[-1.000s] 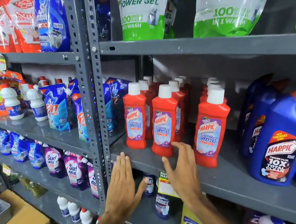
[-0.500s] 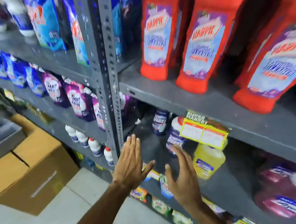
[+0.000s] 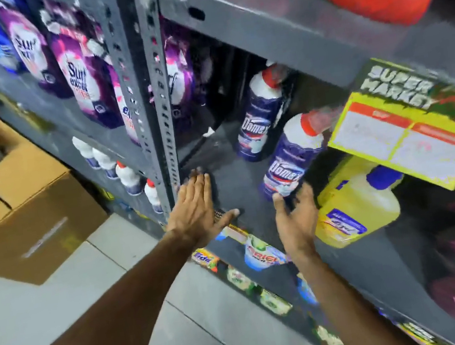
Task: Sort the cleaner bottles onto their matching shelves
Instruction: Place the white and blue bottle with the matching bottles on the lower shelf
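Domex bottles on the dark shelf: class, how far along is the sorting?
Done: one Domex bottle stands at the back of the grey shelf. In hand: the right hand reaches the base of the nearer Domex bottle, no closed grip yet; the left hand lies flat. Left: the yellow bottle beside it.

A second ago my hands were up at the shelf of red Harpic bottles; now I have dropped my view and both hands to the shelf below [image 3: 229,172]. My left hand [image 3: 199,206] has gone from hovering spread in the air to lying flat at that shelf's front edge beside the upright post [image 3: 150,95]. My right hand [image 3: 295,221] has reached the base of the nearer Domex bottle [image 3: 286,160], fingers open around it.
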`<action>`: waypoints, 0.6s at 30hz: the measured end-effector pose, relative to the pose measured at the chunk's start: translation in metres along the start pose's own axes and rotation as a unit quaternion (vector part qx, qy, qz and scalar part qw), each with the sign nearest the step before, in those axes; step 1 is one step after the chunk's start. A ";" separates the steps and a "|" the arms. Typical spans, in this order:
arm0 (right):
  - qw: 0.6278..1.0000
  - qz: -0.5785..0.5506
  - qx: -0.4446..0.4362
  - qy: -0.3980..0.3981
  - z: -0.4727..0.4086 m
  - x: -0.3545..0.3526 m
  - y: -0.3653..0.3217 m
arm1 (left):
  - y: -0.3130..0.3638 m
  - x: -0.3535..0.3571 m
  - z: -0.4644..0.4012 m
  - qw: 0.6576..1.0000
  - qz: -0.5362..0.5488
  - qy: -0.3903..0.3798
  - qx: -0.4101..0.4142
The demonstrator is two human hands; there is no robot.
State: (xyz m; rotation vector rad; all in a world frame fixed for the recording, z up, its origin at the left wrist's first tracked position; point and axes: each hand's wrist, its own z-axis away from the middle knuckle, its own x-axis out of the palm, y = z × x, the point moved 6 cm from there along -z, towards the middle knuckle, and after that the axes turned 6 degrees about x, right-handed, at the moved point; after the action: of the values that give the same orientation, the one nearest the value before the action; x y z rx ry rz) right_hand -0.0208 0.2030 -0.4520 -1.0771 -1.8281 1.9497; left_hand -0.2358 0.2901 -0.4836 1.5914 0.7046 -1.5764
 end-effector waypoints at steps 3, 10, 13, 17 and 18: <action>1.000 -0.019 -0.009 -0.012 -0.008 0.009 -0.002 | 0.001 0.000 0.001 1.000 -0.006 0.017 0.002; 0.994 -0.041 -0.028 -0.093 -0.015 0.069 -0.024 | 0.004 -0.005 0.004 1.000 -0.009 0.024 0.009; 0.995 -0.043 -0.030 -0.086 -0.014 0.083 -0.032 | 0.003 -0.006 0.005 0.999 -0.014 0.028 0.012; 0.996 -0.038 -0.032 -0.078 -0.013 0.088 -0.034 | 0.005 -0.009 0.006 0.999 -0.027 0.024 0.013; 0.995 -0.040 -0.032 -0.080 -0.013 0.088 -0.033 | 0.005 -0.009 0.006 0.999 -0.028 0.021 0.012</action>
State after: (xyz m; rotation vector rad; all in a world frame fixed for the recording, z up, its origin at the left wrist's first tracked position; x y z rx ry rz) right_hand -0.0821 0.2749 -0.4497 -0.8730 -1.9958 1.9947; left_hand -0.2360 0.2832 -0.4732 1.6391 0.7619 -1.6017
